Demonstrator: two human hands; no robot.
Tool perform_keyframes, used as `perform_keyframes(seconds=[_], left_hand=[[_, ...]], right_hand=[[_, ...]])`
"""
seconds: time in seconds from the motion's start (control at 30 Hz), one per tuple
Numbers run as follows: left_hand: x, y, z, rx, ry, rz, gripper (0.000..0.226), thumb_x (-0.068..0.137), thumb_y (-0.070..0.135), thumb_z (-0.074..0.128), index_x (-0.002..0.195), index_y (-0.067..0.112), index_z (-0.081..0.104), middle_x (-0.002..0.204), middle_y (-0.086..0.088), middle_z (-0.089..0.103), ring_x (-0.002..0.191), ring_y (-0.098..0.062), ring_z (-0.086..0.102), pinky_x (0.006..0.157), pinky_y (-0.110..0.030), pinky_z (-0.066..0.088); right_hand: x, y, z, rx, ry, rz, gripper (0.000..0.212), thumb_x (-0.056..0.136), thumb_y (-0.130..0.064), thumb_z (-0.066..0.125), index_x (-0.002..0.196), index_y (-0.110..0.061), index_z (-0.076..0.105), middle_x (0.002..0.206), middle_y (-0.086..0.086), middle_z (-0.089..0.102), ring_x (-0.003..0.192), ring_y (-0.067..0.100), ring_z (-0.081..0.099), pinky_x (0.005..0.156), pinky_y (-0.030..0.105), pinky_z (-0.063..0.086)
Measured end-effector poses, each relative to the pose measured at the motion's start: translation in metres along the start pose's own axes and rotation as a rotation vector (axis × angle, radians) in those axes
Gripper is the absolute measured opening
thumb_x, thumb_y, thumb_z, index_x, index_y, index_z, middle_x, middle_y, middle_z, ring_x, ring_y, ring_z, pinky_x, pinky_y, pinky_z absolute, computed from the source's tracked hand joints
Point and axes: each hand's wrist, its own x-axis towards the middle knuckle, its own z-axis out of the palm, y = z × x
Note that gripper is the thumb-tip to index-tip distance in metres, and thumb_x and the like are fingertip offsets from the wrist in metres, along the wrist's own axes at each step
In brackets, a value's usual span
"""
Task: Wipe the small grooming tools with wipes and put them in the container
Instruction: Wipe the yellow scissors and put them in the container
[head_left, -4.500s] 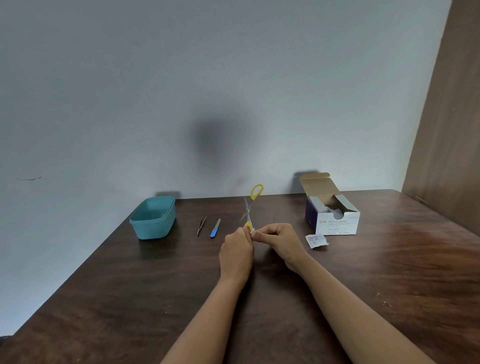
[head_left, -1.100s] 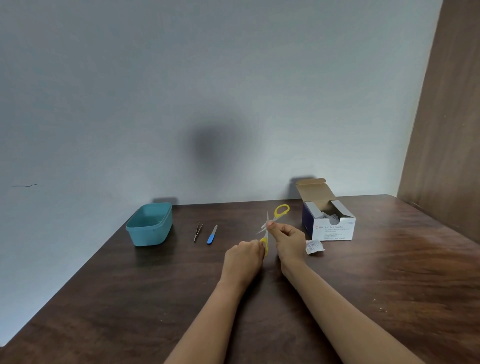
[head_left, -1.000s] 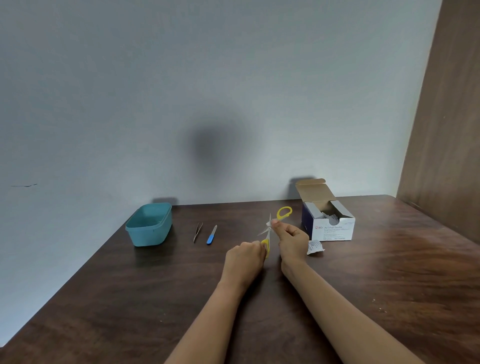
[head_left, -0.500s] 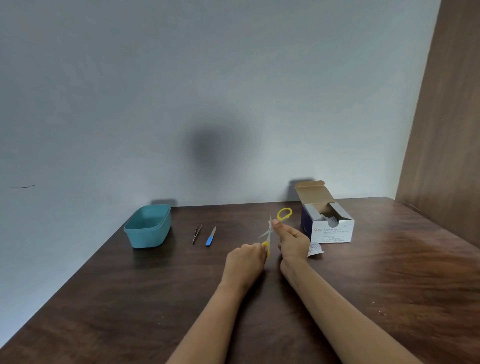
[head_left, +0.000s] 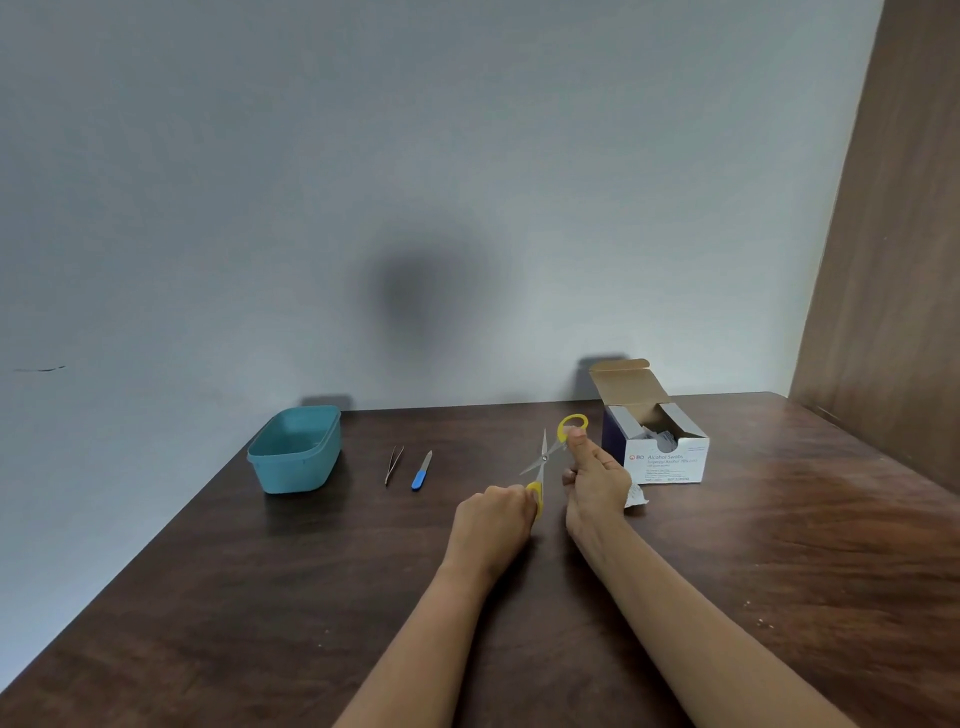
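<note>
Small scissors (head_left: 544, 458) with yellow handles are held spread open above the table. My left hand (head_left: 493, 525) grips the lower yellow handle. My right hand (head_left: 595, 480) pinches the upper handle near its yellow ring, with a small white wipe between thumb and finger. Tweezers (head_left: 394, 464) and a blue-handled nail file (head_left: 421, 471) lie side by side on the table to the left. The teal container (head_left: 296, 448) stands further left near the wall.
An open white and blue box of alcohol swabs (head_left: 655, 444) stands right of my hands. A torn white wipe packet (head_left: 637, 498) lies just behind my right wrist. A brown wooden panel (head_left: 893, 260) rises at the table's right side.
My right hand has slid from the blade area up to the upper yellow handle ring. The scissors have tilted right and opened wider. My left hand keeps the lower handle.
</note>
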Motion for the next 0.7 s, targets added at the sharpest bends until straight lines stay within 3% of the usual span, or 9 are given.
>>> perform_keyframes(seconds=[0.17,0.4,0.5,0.6,0.7], left_hand=[[-0.001,0.000,-0.001,-0.034,0.018,-0.008,0.043,0.103,0.034,0.026,0.094,0.007,0.059,0.099,-0.014,0.066,0.090,-0.034,0.063,0.065,-0.033,0.036],[0.000,0.001,0.001,-0.013,0.024,0.012,0.044,0.103,0.036,0.025,0.094,0.009,0.058,0.098,-0.014,0.066,0.090,-0.034,0.063,0.068,-0.035,0.043],[0.000,-0.001,0.003,-0.021,0.040,0.005,0.043,0.103,0.036,0.026,0.094,0.009,0.058,0.098,-0.013,0.066,0.090,-0.033,0.063,0.067,-0.034,0.041],[-0.001,-0.002,0.003,-0.025,0.072,-0.007,0.042,0.104,0.035,0.025,0.096,0.010,0.057,0.098,-0.012,0.066,0.091,-0.031,0.063,0.066,-0.032,0.038],[0.000,-0.005,0.007,-0.033,0.108,0.007,0.041,0.103,0.035,0.025,0.095,0.010,0.056,0.095,-0.011,0.066,0.087,-0.030,0.063,0.065,-0.032,0.037]], right_hand=[[-0.004,0.007,0.001,-0.056,-0.068,0.055,0.008,0.078,-0.013,0.076,0.081,-0.009,0.070,0.072,-0.002,0.061,0.046,0.003,0.034,0.042,0.014,0.035],[0.004,-0.002,-0.003,0.012,0.020,-0.002,0.008,0.078,-0.013,0.076,0.074,-0.012,0.069,0.051,-0.012,0.056,0.037,0.002,0.032,0.040,0.013,0.032],[0.003,-0.002,-0.005,-0.043,-0.043,0.004,0.006,0.079,-0.015,0.076,0.078,-0.012,0.070,0.050,-0.013,0.057,0.044,0.003,0.033,0.042,0.013,0.033],[-0.008,0.005,-0.002,-0.157,-0.161,0.026,0.005,0.079,-0.014,0.075,0.077,-0.011,0.072,0.046,-0.009,0.043,0.044,0.005,0.029,0.044,0.017,0.032],[-0.014,0.006,0.002,-0.192,-0.194,0.024,0.006,0.078,-0.015,0.076,0.079,-0.010,0.073,0.047,-0.009,0.050,0.041,0.002,0.033,0.045,0.017,0.034]])
